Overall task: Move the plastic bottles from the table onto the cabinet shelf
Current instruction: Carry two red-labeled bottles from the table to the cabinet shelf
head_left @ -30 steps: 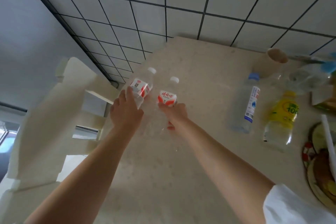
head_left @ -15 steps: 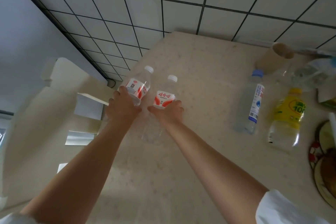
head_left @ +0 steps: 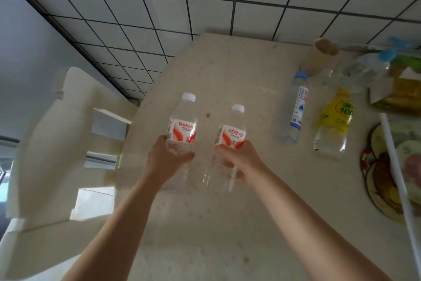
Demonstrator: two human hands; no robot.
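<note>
My left hand (head_left: 167, 158) grips the lower body of a clear bottle with a red-and-white label and white cap (head_left: 183, 122). My right hand (head_left: 240, 160) grips a second, matching bottle (head_left: 232, 132) just to its right. Both bottles are upright above the beige table (head_left: 227, 71). Further right on the table lie a clear bottle with a blue cap (head_left: 293, 109) and a bottle with a yellow label and cap (head_left: 335, 121). A crumpled clear bottle (head_left: 362, 71) lies at the back right. No cabinet shelf is identifiable in view.
A cream plastic chair (head_left: 68, 144) stands left of the table. A tan cardboard tube (head_left: 321, 55) stands at the back near the tiled wall. A patterned plate (head_left: 382, 178) with a white stick across it sits at the right edge.
Both hands have come toward me and slightly right with their bottles, which now stand more upright and a little further apart.
</note>
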